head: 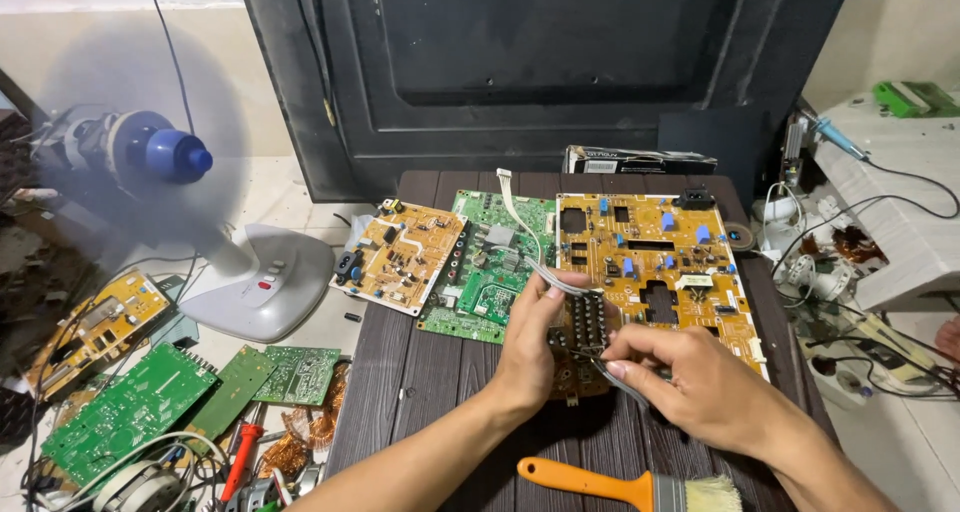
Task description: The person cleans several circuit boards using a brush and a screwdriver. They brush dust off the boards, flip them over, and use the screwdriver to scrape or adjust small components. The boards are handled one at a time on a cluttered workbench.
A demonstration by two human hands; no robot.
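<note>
1. Left hand (527,347) is closed on the near-left corner of a large yellow circuit board (660,262), thumb on top by a black finned heat sink (588,320).
2. Right hand (700,382) is pinched narrow around thin metal tweezers (612,380); tips are set at the heat sink, on the board's front edge.
3. Yellow board is laid flat on a dark slatted table (420,372), right of centre, partly tilted up at the held corner.
4. Grey ribbon cable (530,252) is run from the board's left edge to a green board (490,272) just beside it.
5. Smaller yellow board (405,254) is placed left of the green one, touching it.
6. Orange-handled brush (620,487) is laid near the front table edge, below both hands.
7. White desk fan (160,157) w/ blue hub is seen spinning on the floor at left; more boards are scattered near it.
</note>
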